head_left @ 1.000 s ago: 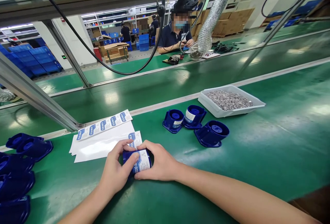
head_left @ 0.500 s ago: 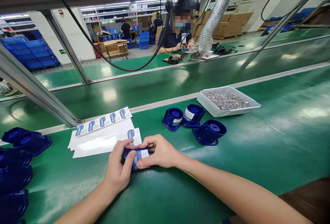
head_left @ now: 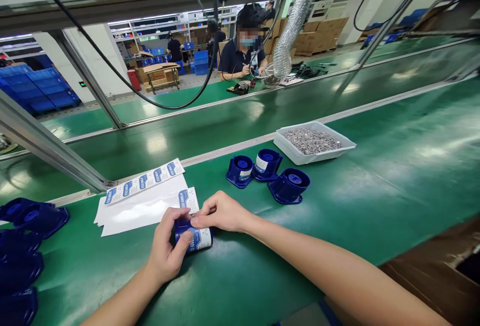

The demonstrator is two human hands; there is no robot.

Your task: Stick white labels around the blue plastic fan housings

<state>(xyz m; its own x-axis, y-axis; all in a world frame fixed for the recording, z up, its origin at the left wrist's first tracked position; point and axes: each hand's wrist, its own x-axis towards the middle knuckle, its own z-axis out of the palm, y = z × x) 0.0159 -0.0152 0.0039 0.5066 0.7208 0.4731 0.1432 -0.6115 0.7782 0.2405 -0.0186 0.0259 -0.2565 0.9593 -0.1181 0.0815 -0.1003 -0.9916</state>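
Blue shells [head_left: 26, 236]: stacked at nine o'clock of the hands.
Label sheets [head_left: 138, 206]: flat on the belt [head_left: 375, 191], eleven o'clock.
Left hand [head_left: 168, 251]: gripping the labelled blue part [head_left: 195, 237], thumb on it.
Labelled blue part: on its side on the belt, between both hands.
Right hand [head_left: 221, 213]: fingers pinched onto the same part's top.
Three blue parts [head_left: 268, 176]: one o'clock.
Tray [head_left: 300, 157]: holds screws [head_left: 311, 141], two o'clock.

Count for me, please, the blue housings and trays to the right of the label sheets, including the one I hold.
Held housing: 1
Loose housings: 3
Tray: 1
Total: 5
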